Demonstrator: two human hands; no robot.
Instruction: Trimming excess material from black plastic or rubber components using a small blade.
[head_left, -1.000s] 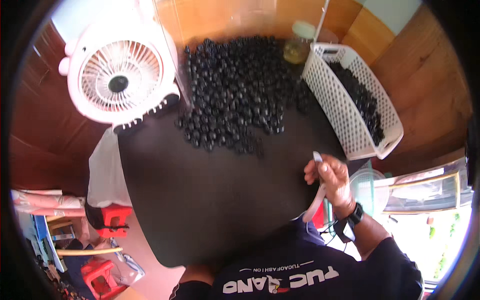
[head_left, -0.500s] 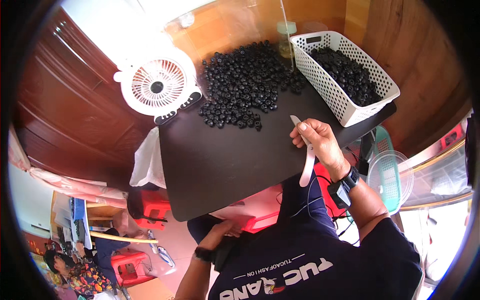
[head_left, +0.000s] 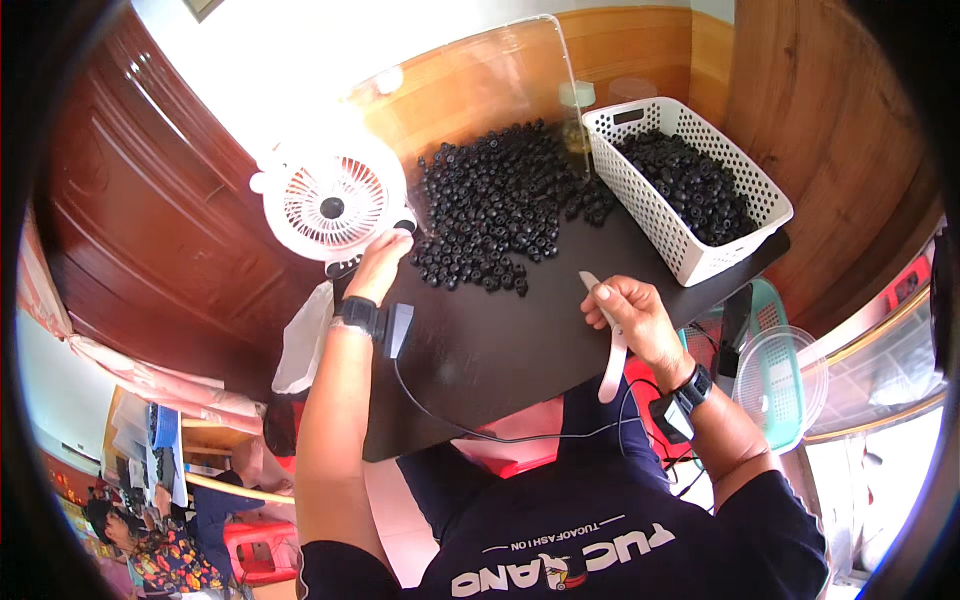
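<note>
Head view. The knife (head_left: 612, 370) is showing a short, pale blade and a long, curved, pale pink handle; it is sitting above the counter's (head_left: 470, 350) near right part, its blade slanting up and leftward. The right grip (head_left: 638, 318) is clasping it between thumb and fingers, the handle hanging below. The left grip (head_left: 380, 265) is reaching to the lower right corner of the white fan (head_left: 333, 207); whether it is grasping the fan, I cannot tell.

The pieces (head_left: 485, 205) are appearing small, round, black and glossy, many showing a dimpled end. They are lying heaped on the counter's far part, and more are filling the white basket (head_left: 655, 205) at far right.

The counter is presenting a dark, smooth top with a rounded corner. Wood panelling (head_left: 635, 45) is standing behind it; a person (head_left: 175, 555) is showing at lower left, near a red stool (head_left: 262, 552).

Count: one knife, one fan, one white basket, one lidded jar (head_left: 577, 115); the pieces are lying too densely for counting.
</note>
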